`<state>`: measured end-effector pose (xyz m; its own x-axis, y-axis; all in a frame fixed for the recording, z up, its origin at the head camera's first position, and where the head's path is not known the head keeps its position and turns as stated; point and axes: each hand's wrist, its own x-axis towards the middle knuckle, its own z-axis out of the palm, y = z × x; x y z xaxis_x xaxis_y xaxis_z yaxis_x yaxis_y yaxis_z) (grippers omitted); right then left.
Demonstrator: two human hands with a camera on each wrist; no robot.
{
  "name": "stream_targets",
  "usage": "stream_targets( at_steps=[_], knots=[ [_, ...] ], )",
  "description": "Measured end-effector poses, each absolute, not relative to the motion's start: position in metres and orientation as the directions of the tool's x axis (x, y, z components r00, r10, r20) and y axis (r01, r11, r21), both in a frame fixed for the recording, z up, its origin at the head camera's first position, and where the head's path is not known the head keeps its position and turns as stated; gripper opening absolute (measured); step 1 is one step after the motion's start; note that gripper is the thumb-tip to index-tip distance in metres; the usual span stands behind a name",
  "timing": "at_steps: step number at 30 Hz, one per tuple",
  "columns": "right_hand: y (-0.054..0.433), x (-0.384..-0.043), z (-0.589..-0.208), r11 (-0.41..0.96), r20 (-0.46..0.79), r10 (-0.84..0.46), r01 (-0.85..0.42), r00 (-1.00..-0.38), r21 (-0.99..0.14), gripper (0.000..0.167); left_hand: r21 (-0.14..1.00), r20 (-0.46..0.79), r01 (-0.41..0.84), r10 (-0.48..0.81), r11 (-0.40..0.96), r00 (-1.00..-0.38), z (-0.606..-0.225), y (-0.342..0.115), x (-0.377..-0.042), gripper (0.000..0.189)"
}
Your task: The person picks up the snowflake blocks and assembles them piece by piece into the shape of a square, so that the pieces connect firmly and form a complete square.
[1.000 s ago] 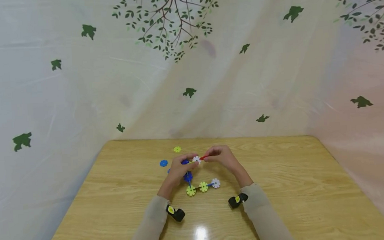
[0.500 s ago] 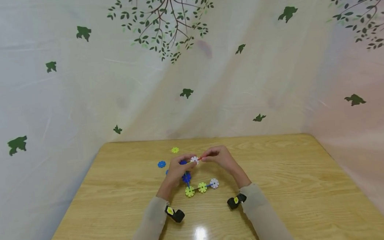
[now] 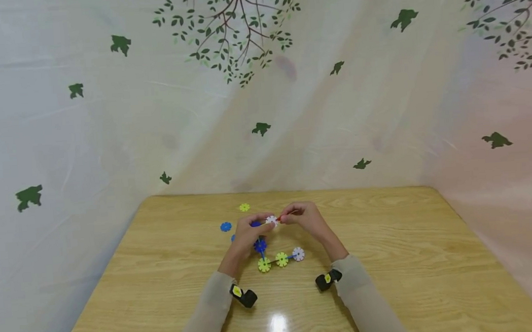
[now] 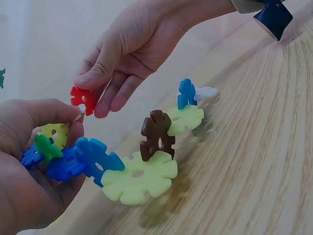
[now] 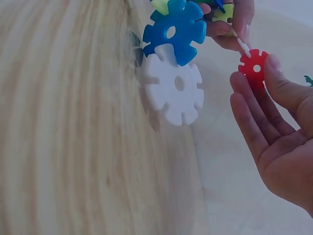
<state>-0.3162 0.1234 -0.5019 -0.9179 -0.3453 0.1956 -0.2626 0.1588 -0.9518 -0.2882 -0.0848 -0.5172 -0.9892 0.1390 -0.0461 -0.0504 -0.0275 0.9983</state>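
My left hand [image 3: 247, 236] holds one end of a chain of slotted snowflake discs and pinches a white disc [image 3: 271, 220] between thumb and fingers. My right hand [image 3: 307, 218] pinches a red disc [image 5: 253, 67] by its edge. The red disc's rim meets the white one's; how deep the slots engage I cannot tell. Dark blue, green and yellow discs lie within my left palm. From there the chain runs down through a blue disc [image 4: 98, 159], a pale yellow-green disc [image 4: 139, 178], a brown disc [image 4: 157, 134], another yellow-green disc [image 4: 186, 119] and a blue disc [image 5: 174, 32] to a white disc [image 5: 175, 89].
Beyond my left hand, a loose yellow disc [image 3: 244, 207] and a blue disc [image 3: 226, 227] lie on the wooden table [image 3: 413, 258]. Another blue disc [image 3: 233, 238] is partly hidden by that hand. A printed curtain [image 3: 191, 140] stands behind the table's far edge.
The right fingertips sit slightly nearer the white disc, and less of the red disc shows between the hands. The head view sways a little; the lower chain and loose discs stay put.
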Motion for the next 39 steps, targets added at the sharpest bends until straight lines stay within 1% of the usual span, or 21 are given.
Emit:
stream_targets(
  at_steps=[9,17,20,26,31,34,39],
  knots=[
    [0.124,-0.315,-0.505,0.243,0.274,-0.298,-0.350,-0.915,-0.905,0.005,0.996,-0.060,-0.069,0.142,-0.055,-0.988,-0.522,-0.082,-0.291,0.036],
    [0.123,-0.315,-0.509,0.230,0.314,-0.303,-0.388,-0.900,-0.892,0.006,0.998,-0.050,-0.056,0.152,-0.041,-0.987,-0.522,-0.077,-0.290,0.035],
    [0.122,-0.310,-0.502,0.242,0.314,-0.310,-0.393,-0.898,-0.887,0.007,0.998,-0.045,-0.051,0.144,-0.038,-0.989,-0.521,-0.076,-0.290,0.034],
    [0.117,-0.292,-0.474,0.256,0.324,-0.318,-0.410,-0.891,-0.876,0.007,0.997,-0.035,-0.042,0.115,-0.060,-0.993,-0.518,-0.074,-0.289,0.034],
    [0.112,-0.290,-0.468,0.256,0.331,-0.319,-0.418,-0.888,-0.872,0.006,0.995,-0.011,-0.020,0.092,-0.096,-0.996,-0.517,-0.074,-0.290,0.032],
    [0.111,-0.299,-0.479,0.263,0.306,-0.318,-0.394,-0.897,-0.881,0.006,0.995,-0.013,-0.021,0.083,-0.096,-0.997,-0.517,-0.075,-0.289,0.031],
    [0.109,-0.314,-0.498,0.265,0.278,-0.335,-0.373,-0.900,-0.889,0.008,0.996,-0.036,-0.045,0.120,-0.071,-0.992,-0.518,-0.081,-0.289,0.033]
  ],
)
